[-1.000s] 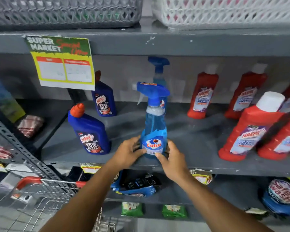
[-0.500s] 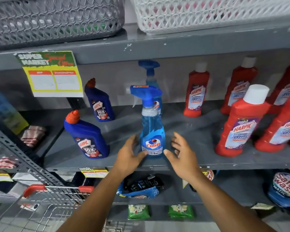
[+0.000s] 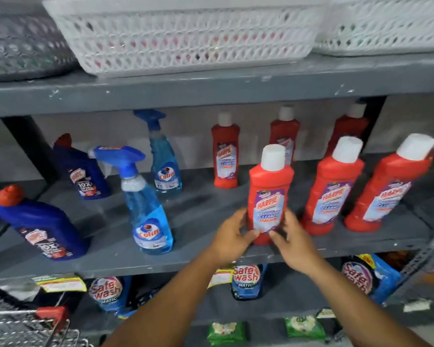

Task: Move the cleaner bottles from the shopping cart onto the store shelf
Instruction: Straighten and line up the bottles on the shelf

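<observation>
A red Harpic bottle (image 3: pixel 269 191) with a white cap stands near the front of the grey shelf (image 3: pixel 201 259). My left hand (image 3: pixel 232 236) and my right hand (image 3: pixel 292 236) grip its base from either side. To its left stands a blue Colin spray bottle (image 3: pixel 145 209), free of both hands. A second spray bottle (image 3: pixel 163 159) stands behind it. Two dark blue Harpic bottles (image 3: pixel 40 226) (image 3: pixel 83 169) stand further left. More red bottles (image 3: pixel 332 189) (image 3: pixel 388 186) line the right side. The cart's red handle (image 3: pixel 52 315) shows at the bottom left.
White baskets (image 3: pixel 186 36) and a grey basket (image 3: pixel 23 46) sit on the shelf above. Safewash pouches (image 3: pixel 246 279) and green packets (image 3: pixel 226 333) lie on the lower shelves. A slotted metal upright (image 3: pixel 421 259) stands at the right.
Both hands left the blue Colin spray bottle, moved right and closed on the red Harpic bottle. The view swung to the right.
</observation>
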`<action>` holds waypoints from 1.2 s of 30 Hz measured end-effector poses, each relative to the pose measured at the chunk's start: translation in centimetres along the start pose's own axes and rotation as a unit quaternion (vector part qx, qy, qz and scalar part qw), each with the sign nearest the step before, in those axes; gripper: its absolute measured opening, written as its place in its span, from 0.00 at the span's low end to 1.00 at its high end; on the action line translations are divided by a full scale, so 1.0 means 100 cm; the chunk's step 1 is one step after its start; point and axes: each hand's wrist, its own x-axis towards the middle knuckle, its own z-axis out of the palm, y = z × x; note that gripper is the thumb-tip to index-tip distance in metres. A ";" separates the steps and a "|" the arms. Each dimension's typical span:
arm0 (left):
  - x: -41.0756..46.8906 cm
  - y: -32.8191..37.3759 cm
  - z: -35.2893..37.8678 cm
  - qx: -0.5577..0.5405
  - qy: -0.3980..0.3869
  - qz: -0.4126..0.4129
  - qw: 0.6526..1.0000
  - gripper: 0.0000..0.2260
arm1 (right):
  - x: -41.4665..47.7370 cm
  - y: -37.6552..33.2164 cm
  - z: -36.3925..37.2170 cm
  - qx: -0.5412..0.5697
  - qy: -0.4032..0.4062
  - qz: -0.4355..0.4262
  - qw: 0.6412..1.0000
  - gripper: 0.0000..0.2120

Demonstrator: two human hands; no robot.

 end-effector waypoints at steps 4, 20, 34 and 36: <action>0.001 0.000 -0.004 0.062 0.076 0.009 0.995 0.20 | 0.004 -0.001 0.007 -0.001 -0.024 -0.004 1.000 0.28; -0.030 -0.012 -0.051 0.161 0.167 -0.047 0.971 0.16 | -0.003 -0.006 0.036 0.035 -0.047 -0.060 0.996 0.37; 0.056 0.041 0.106 0.064 -0.022 0.016 0.998 0.35 | 0.013 0.068 -0.108 -0.032 0.058 -0.018 0.998 0.33; 0.069 0.042 0.113 0.035 -0.031 0.021 0.999 0.29 | 0.020 0.070 -0.109 -0.004 0.039 -0.007 0.999 0.33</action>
